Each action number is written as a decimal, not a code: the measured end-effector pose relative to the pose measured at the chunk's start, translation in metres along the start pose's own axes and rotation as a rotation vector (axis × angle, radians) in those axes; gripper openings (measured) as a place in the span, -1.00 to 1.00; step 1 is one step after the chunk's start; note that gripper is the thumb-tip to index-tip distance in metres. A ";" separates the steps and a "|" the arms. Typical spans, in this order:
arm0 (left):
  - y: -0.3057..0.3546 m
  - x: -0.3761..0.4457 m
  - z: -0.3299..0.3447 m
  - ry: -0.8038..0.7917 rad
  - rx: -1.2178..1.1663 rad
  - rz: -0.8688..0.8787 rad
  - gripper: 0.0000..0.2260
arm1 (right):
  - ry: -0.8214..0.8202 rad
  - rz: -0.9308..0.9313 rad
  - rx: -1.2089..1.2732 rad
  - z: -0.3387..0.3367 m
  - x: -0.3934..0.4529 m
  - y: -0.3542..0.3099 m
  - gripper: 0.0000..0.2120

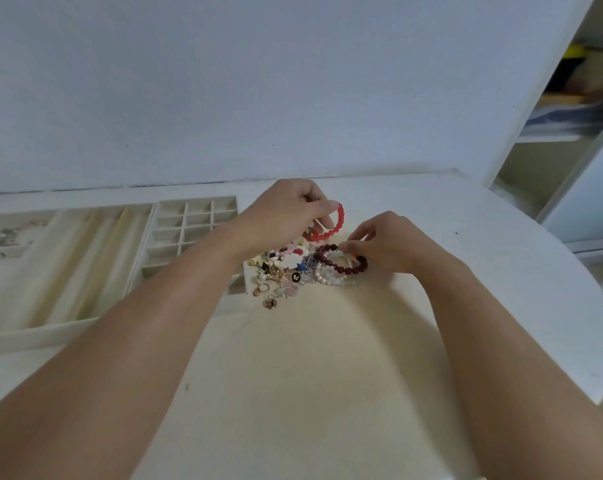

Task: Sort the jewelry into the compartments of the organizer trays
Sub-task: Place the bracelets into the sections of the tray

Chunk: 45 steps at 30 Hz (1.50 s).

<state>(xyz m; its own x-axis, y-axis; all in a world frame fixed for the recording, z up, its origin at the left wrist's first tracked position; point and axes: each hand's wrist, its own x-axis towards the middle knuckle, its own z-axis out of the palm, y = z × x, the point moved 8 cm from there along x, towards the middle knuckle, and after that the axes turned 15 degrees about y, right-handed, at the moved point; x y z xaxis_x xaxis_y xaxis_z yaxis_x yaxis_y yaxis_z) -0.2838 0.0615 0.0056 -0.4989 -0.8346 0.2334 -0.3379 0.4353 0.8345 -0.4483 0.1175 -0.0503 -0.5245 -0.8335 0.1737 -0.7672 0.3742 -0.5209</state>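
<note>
A heap of jewelry [286, 271] lies on the white table [327, 358]: rings, earrings, flower charms, chains and bead bracelets. My left hand [286, 209] pinches a bright red bead bracelet [331, 225] and holds it just above the heap's far side. My right hand [386, 240] pinches a pale bead bracelet [338, 253] at the heap's right side, beside a dark red bead bracelet [348, 263]. A tray of small square compartments [189, 230] stands left of the heap, partly hidden by my left forearm. A tray of long slots [78, 265] lies farther left.
A third tray [6, 237] at the far left holds a few small pieces. The wall runs right behind the table. The table's rounded edge [601, 323] curves at the right, with an open shelf unit [570, 116] beyond it.
</note>
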 end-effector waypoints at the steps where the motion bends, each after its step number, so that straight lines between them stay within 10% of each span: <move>1: 0.000 0.000 -0.001 0.013 -0.015 0.004 -0.82 | -0.004 0.000 0.007 0.000 -0.001 -0.001 -0.79; 13: -0.001 0.001 -0.010 0.084 -0.052 0.013 -0.81 | -0.056 0.013 0.142 0.002 -0.007 -0.008 -0.79; 26: -0.009 -0.005 -0.070 0.275 -0.295 -0.028 -0.86 | 0.088 -0.132 0.860 -0.025 -0.018 -0.056 -0.85; 45: -0.182 -0.095 -0.341 0.660 -0.561 -0.350 -0.89 | -0.039 -0.432 0.877 0.095 -0.069 -0.358 -0.95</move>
<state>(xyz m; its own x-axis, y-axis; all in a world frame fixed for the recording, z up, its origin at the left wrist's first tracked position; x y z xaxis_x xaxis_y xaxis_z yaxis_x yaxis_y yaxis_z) 0.0973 -0.0532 0.0011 0.1710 -0.9851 0.0158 0.1369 0.0396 0.9898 -0.1024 0.0026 0.0446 -0.2387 -0.8464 0.4761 -0.3352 -0.3883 -0.8584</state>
